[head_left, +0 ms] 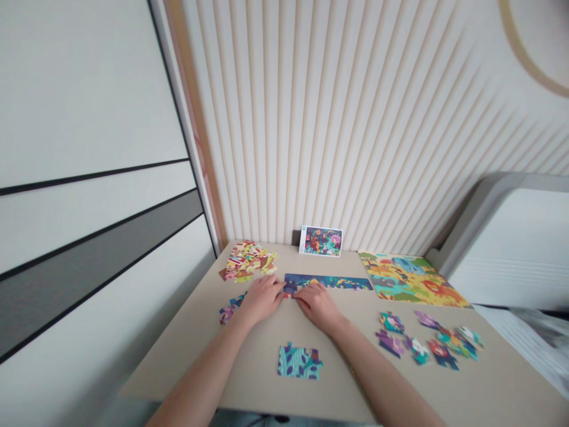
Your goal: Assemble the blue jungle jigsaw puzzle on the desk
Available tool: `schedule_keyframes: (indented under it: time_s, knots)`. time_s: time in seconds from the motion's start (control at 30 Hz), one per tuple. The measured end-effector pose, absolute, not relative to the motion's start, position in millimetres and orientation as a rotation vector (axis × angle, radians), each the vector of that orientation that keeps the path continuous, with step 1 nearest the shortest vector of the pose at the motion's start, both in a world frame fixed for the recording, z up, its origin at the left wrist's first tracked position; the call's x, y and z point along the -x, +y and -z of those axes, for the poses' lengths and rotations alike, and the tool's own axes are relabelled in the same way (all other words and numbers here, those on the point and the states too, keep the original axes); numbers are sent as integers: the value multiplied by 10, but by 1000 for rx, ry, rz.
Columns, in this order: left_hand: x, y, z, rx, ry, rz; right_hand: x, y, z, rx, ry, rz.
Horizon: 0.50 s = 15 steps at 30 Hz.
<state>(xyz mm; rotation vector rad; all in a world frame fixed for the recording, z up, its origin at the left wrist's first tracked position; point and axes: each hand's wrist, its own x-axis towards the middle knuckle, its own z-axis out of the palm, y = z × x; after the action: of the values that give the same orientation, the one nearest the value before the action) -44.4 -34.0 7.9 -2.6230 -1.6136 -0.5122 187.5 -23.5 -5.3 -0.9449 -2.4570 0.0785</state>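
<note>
Evidently both hands work close together: the left hand [265, 295] and the right hand [318, 303] lie low, palms down, fingers bent inward and held close, fingertips at either side of a small red-and-blue piece [288, 294]; whether they pinch it or merely press, I cannot tell. The piece sits at the near side of the left end of a dark blue puzzle strip [344, 283], whose long axis runs left to right across the table [267, 388], parallel to the wall [262, 118]. Blue and purple pieces [229, 311] lie beside the left wrist. Nearer the person, between the forearms, is a teal block [299, 362], also longer sideways. Loose pieces [440, 343] scatter rightward. Beyond the strip, a picture card [320, 241] stands upright, its long side horizontal.
</note>
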Motion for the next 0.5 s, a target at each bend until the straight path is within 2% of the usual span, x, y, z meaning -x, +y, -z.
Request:
schedule_keyframes:
  time_s: [0.17,0.3,0.5]
  knots:
    - [466,-325,-57,2640,-1587,515,-1879,-278,-38,950,-2476,-56]
    - [493,-307,-28,2644,-1560,497,-1952,-410,-302,930,-2509,-57]
    - [558,-266,34,2660,-1516,458,-2366,-1017,-613,977,-2442,-142]
